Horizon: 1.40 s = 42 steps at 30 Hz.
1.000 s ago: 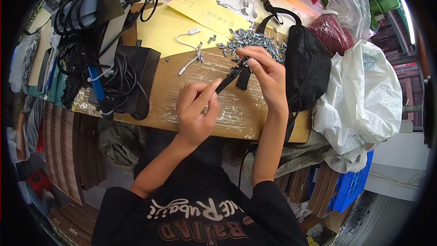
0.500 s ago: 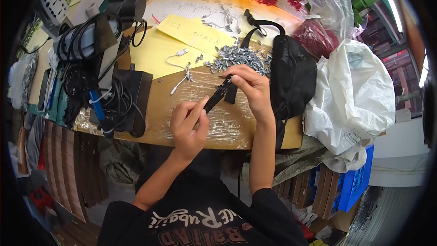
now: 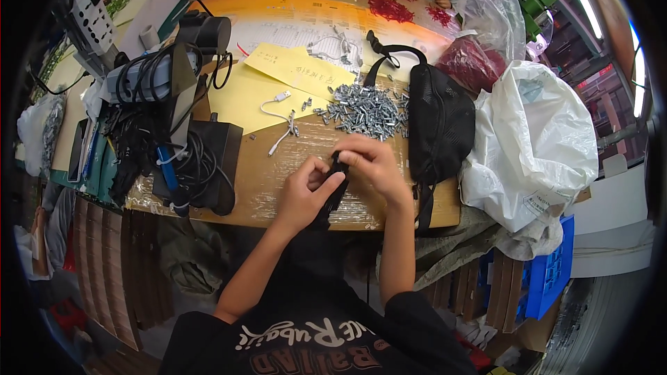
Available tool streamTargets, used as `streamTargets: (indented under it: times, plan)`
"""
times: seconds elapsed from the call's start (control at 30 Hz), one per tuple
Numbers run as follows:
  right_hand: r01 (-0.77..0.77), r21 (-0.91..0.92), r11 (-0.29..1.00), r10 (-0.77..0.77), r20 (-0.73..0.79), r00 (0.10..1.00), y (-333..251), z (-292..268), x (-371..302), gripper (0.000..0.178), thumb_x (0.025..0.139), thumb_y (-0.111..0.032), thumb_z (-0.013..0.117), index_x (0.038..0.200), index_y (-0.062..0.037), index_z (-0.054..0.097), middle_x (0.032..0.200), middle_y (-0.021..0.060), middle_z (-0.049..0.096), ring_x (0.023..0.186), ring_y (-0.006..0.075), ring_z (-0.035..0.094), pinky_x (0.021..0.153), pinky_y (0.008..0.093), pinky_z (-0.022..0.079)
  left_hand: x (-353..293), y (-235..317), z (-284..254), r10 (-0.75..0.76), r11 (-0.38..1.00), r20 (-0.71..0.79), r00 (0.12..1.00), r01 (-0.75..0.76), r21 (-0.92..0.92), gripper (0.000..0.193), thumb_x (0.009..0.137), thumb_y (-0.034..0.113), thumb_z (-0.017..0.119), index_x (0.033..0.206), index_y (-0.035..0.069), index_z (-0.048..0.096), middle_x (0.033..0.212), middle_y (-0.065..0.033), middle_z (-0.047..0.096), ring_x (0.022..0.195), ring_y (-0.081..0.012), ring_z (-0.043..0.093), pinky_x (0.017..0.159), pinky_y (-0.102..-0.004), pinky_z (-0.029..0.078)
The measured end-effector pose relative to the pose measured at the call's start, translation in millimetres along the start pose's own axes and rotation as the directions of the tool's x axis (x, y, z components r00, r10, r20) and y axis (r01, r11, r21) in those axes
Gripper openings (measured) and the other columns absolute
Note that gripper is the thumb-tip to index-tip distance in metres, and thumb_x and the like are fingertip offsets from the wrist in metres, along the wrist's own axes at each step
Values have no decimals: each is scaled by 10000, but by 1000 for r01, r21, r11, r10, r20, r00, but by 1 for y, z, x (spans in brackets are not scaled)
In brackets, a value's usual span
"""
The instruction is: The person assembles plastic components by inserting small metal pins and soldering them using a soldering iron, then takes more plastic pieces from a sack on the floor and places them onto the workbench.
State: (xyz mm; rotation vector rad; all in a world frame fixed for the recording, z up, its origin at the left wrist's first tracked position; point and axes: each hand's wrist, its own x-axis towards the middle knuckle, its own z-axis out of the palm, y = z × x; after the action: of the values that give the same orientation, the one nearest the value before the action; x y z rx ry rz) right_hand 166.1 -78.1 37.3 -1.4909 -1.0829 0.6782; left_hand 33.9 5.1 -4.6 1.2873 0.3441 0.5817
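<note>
Both hands meet over the near edge of the wooden table [image 3: 278,180], pinching one small black part [image 3: 336,179] between them. Our left hand [image 3: 304,196] curls its fingers tight round the lower end, and our right hand [image 3: 372,167] grips the top with thumb and fingertips. We can't tell exactly what the part is. Just beyond sits a pile of small metal pieces [image 3: 365,111], with a white cable [image 3: 278,107] to its left. A black bag [image 3: 439,125] lies right, white plastic bag [image 3: 531,139] further right, tangled black cords [image 3: 167,139] far left.
</note>
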Motion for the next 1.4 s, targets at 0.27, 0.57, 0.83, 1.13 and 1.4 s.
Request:
streamTargets:
  times: [0.27, 0.57, 0.83, 1.13, 1.4]
  plan:
    - [-72, -189, 979, 18, -275, 961, -9, 28, -43, 126, 755, -30, 562, 836, 66, 569, 803, 74, 561, 735, 129, 516, 650, 220, 398, -1, 2, -5, -135, 978, 194, 972, 99, 183, 177, 801, 151, 589, 823, -10, 519, 690, -46, 579, 645, -62, 544, 568, -215, 432]
    - [-124, 91, 988, 149, -368, 918, 8, 37, -57, 135, 793, -47, 537, 861, 60, 582, 833, 74, 570, 779, 128, 532, 701, 218, 410, -7, 2, -5, -111, 957, 257, 960, 33, 288, 185, 805, 176, 568, 785, -8, 564, 586, -30, 536, 531, -55, 453, 486, -223, 377]
    - [-115, 231, 966, 200, -388, 900, 19, 43, -55, 129, 783, -35, 539, 850, 62, 591, 808, 70, 566, 756, 127, 517, 688, 221, 393, -8, 6, -4, -110, 926, 219, 969, 20, 377, 137, 818, 107, 550, 754, -13, 554, 623, 3, 533, 592, -23, 467, 520, -193, 386]
    - [-182, 314, 932, 296, -366, 882, 13, 42, -56, 127, 791, -51, 539, 839, 57, 586, 796, 57, 563, 758, 114, 512, 690, 217, 389, -8, 6, -4, -60, 917, 217, 974, -32, 397, 149, 819, 115, 549, 761, -22, 566, 608, -4, 541, 567, -30, 465, 505, -200, 390]
    - [109, 409, 906, 75, -408, 910, 21, 49, -70, 117, 824, -77, 501, 828, 18, 570, 819, 40, 509, 821, 106, 471, 735, 217, 362, -15, 9, -11, -190, 980, 317, 929, 160, 119, 149, 834, 167, 530, 823, 20, 553, 703, 4, 540, 606, -50, 477, 522, -199, 390]
